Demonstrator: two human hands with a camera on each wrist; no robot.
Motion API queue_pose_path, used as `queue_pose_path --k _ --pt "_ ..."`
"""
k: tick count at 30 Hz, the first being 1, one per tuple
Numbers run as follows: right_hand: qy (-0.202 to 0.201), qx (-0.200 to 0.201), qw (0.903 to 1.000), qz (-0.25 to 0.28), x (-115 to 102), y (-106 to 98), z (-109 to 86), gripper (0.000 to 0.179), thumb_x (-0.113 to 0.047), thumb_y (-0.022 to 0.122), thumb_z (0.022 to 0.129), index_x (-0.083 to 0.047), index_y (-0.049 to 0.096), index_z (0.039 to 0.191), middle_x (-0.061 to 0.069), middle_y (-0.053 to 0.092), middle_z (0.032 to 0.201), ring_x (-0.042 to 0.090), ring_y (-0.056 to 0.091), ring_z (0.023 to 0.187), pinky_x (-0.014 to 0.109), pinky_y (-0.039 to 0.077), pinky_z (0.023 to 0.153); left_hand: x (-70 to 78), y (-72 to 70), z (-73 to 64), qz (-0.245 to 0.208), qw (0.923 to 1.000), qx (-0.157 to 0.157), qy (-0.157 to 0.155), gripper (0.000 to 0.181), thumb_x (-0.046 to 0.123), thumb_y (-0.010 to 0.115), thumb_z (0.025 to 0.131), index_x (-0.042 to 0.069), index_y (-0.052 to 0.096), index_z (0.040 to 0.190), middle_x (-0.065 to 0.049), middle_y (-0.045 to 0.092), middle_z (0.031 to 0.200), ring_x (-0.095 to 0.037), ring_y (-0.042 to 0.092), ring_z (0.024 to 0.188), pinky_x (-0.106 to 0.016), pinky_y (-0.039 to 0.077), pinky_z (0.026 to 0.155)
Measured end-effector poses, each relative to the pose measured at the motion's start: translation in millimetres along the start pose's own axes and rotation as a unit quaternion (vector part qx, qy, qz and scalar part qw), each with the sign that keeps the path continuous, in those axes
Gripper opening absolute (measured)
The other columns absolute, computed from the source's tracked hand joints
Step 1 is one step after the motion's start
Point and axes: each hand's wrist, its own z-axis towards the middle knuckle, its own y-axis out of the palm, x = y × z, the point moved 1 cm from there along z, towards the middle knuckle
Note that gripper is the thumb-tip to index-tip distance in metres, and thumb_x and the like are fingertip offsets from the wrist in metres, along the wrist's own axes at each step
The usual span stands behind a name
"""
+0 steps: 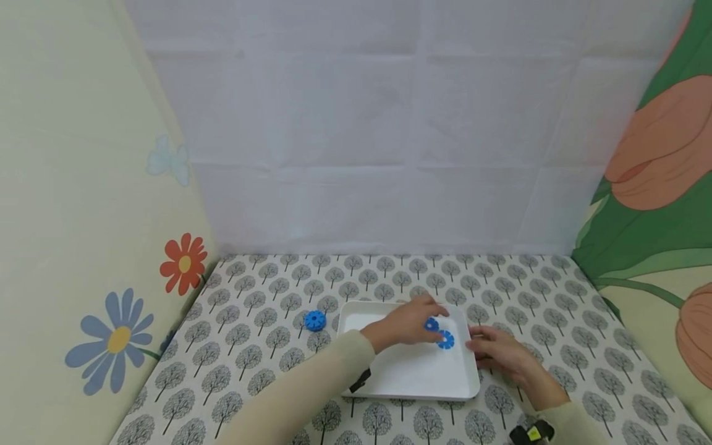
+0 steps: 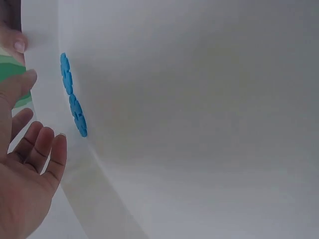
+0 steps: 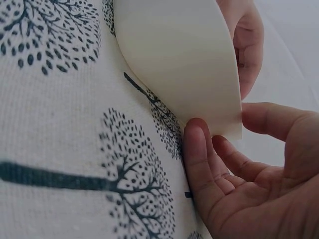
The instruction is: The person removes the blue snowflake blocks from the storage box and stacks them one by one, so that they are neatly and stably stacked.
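A white tray (image 1: 414, 371) lies on the tablecloth, with two blue notched snowflake discs (image 1: 445, 340) side by side on its floor near the right end. My left hand (image 1: 408, 321) hovers over the tray beside these discs. In the left wrist view, the left hand's fingers (image 2: 59, 157) are spread and loosely bent, apart from the discs (image 2: 78, 115) and holding nothing. At the tray's right side, my right hand (image 1: 503, 355) grips the rim. The right wrist view has its thumb at the top edge of the tray wall (image 3: 184, 64) and fingers against the outside.
A small stack of blue snowflake discs (image 1: 314, 320) sits on the tablecloth left of the tray. The cloth (image 1: 233, 340) has a tree print. A white sheet (image 1: 345, 123) hangs behind the table, and flower-patterned panels (image 1: 55, 216) stand at both sides.
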Motion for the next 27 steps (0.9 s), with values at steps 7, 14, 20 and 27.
queue_pose_path --k 7,14,20,27 --pt "-0.003 -0.001 1.0000 0.001 1 0 0.0 0.056 -0.017 0.067 0.096 0.005 0.047 0.143 0.014 0.070 0.116 0.023 0.069 0.096 0.041 0.058 0.084 -0.8 9.6 5.5 0.033 0.9991 -0.012 0.024 0.055 0.040 0.078 0.088 0.022 0.062 0.137 0.002 0.058 0.128 -0.008 0.056 0.109 -0.021 0.048 0.092" --pt "-0.009 -0.005 0.9999 0.006 0 0 -0.8 0.056 -0.017 0.067 0.096 0.005 0.047 0.143 0.015 0.069 0.117 0.023 0.069 0.097 0.041 0.058 0.084 1.9 13.8 7.8 0.039 0.9989 -0.020 0.013 0.055 0.040 0.079 0.087 0.021 0.064 0.135 0.002 0.059 0.126 -0.008 0.056 0.108 -0.021 0.048 0.094" --pt "-0.012 -0.007 0.9999 0.006 0 0 -0.8 0.055 -0.016 0.067 0.096 0.005 0.047 0.143 0.015 0.069 0.117 0.023 0.069 0.096 0.041 0.058 0.084 1.0 17.1 7.5 0.041 0.9989 -0.022 0.008 0.055 0.042 0.080 0.086 0.020 0.066 0.134 0.003 0.059 0.123 -0.008 0.056 0.105 -0.021 0.047 0.093" --pt "-0.007 -0.008 0.9999 0.007 1 0 0.7 0.055 -0.016 0.067 0.096 0.005 0.047 0.143 0.015 0.069 0.116 0.022 0.068 0.096 0.040 0.057 0.084 1.5 17.2 8.2 0.059 0.9977 -0.022 0.024 0.052 0.043 0.078 0.087 0.020 0.067 0.132 0.004 0.059 0.119 -0.007 0.055 0.104 -0.020 0.046 0.093"
